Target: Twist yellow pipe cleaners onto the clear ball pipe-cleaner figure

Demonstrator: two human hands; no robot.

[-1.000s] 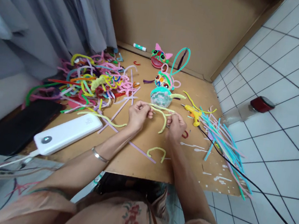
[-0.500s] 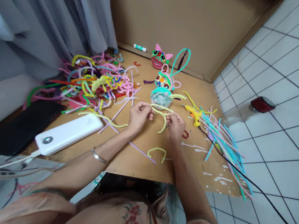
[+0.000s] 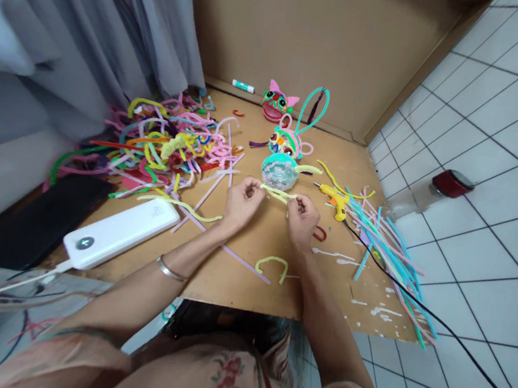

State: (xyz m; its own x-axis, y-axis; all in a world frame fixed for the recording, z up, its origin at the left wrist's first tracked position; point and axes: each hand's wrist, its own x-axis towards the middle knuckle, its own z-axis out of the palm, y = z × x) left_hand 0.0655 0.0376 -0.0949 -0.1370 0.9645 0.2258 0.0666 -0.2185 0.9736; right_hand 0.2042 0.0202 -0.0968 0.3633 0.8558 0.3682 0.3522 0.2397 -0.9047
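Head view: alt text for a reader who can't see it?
A person's left hand and right hand hold pale yellow fuzzy strands between them over a table. A tangled heap of colourful strips and a white power bank lie at left, a yellow glue gun at right, with animal-faced crafts beyond.

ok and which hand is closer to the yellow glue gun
Right. The right hand is just left of the yellow glue gun, not touching it; the left hand is farther left, at the other end of the held pale yellow pipe cleaner.
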